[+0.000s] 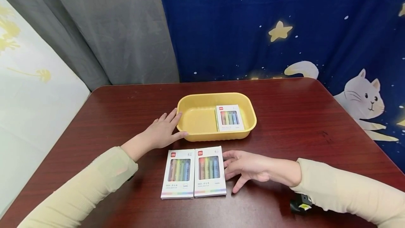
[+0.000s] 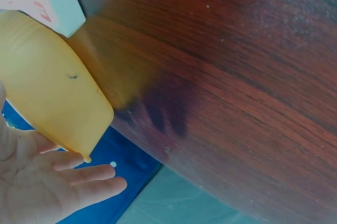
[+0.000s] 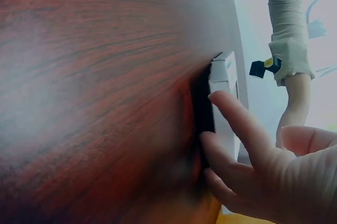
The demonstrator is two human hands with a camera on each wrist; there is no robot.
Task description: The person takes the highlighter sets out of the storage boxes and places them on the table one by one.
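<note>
My left hand (image 1: pixel 161 131), fingers spread, rests against the left end of a yellow plastic basket (image 1: pixel 197 137); the left wrist view shows the palm and extended fingers beside its wall (image 2: pixel 58 81). Inside the basket, toward its right end, leans a white box of highlighters (image 1: pixel 230 118). Two more highlighter boxes lie side by side in front of it, a left one (image 1: pixel 178 174) and a right one (image 1: pixel 210 171). With loosely bent fingers, my right hand (image 1: pixel 248 166) touches the right box's side; in the right wrist view the fingertips meet its white edge (image 3: pixel 222 124).
Everything stands on a dark red wood-grain table (image 1: pixel 300 115). Behind it hang a grey curtain (image 1: pixel 120 27) and a blue curtain (image 1: pixel 227 27) with stars and a cat. A white patterned cloth (image 1: pixel 34 90) borders the left side. A black wrist camera (image 1: pixel 300 203) sits under the right sleeve.
</note>
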